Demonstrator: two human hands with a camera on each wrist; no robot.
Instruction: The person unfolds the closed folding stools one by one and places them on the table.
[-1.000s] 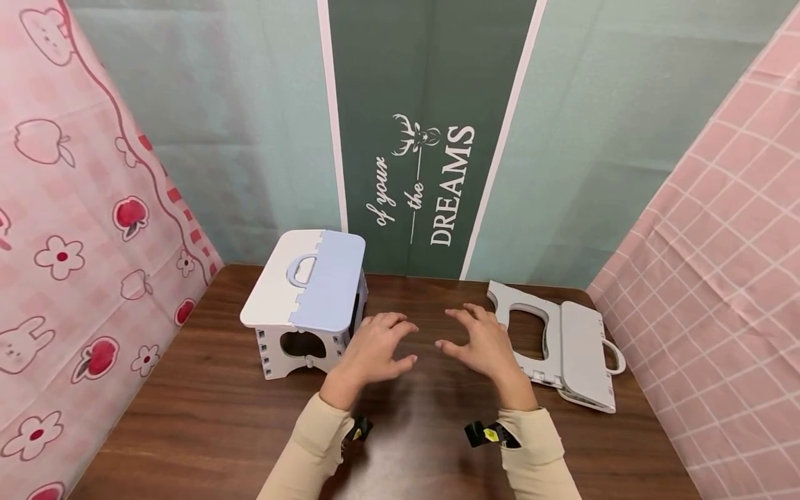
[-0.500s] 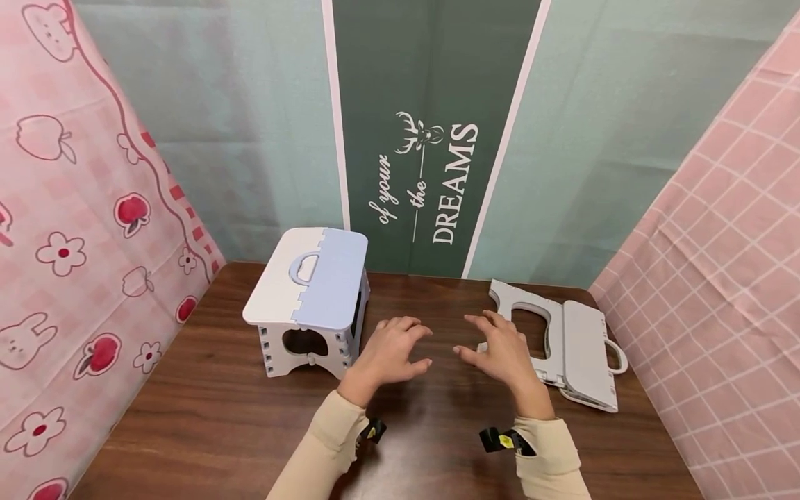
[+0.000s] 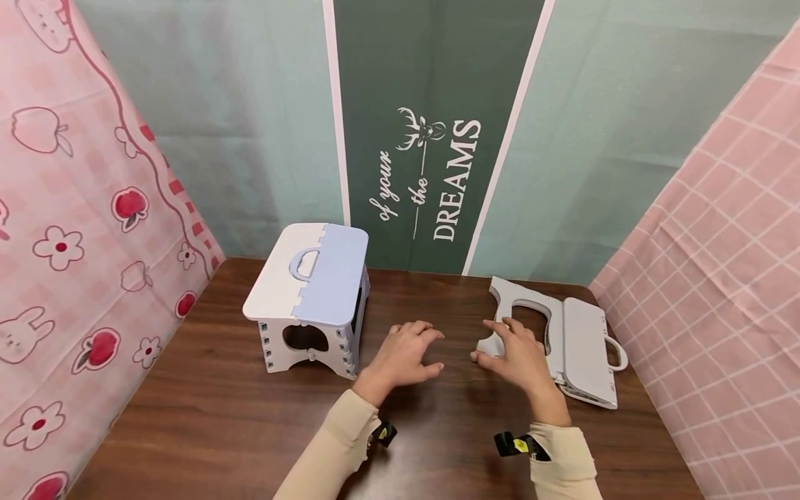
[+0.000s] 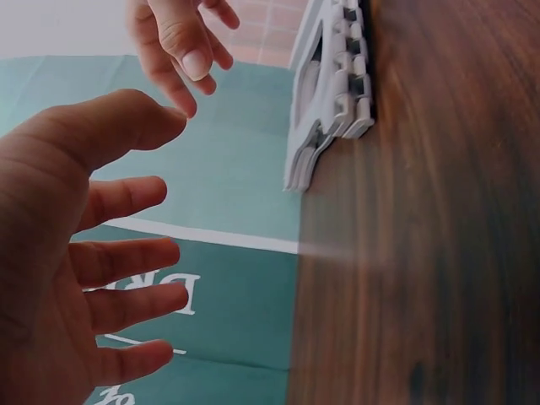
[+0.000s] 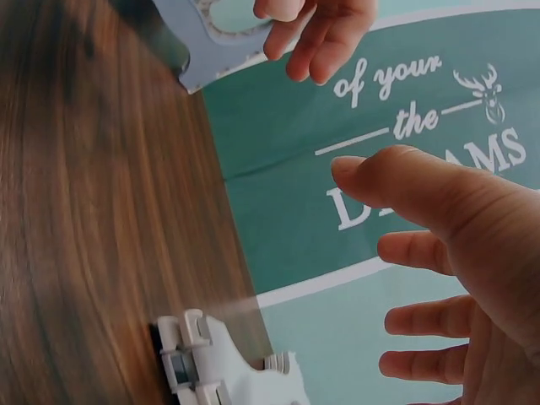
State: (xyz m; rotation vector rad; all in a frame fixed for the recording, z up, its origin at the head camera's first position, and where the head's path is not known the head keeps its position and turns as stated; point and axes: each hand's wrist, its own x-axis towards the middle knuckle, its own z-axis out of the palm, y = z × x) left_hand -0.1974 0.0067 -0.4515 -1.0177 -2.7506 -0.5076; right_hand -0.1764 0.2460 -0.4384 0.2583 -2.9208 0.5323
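Observation:
My left hand (image 3: 401, 357) hovers over the middle of the table, fingers spread and relaxed, with nothing in it. To its left stands an unfolded step stool (image 3: 334, 278) with a white and light-blue top and a small handle. My right hand (image 3: 517, 354) is held above the table too, loosely spread and holding nothing. In the head view it overlaps the near leg of a folded grey-white stool (image 3: 584, 347) that lies flat at the right. The left wrist view shows that folded stool's hinged edge (image 4: 346, 76) beyond both hands.
The brown wooden table (image 3: 219, 423) ends at a green cloth backdrop (image 3: 437, 62) with white lettering. Pink patterned cloth (image 3: 69, 278) hangs at the left, and pink checked cloth (image 3: 731, 278) at the right. Each wrist carries a black strap (image 3: 521, 444).
Both hands have drifted to the right, the right one coming over the folded stool's leg. Neither stool has moved on the table; the head view has shifted slightly.

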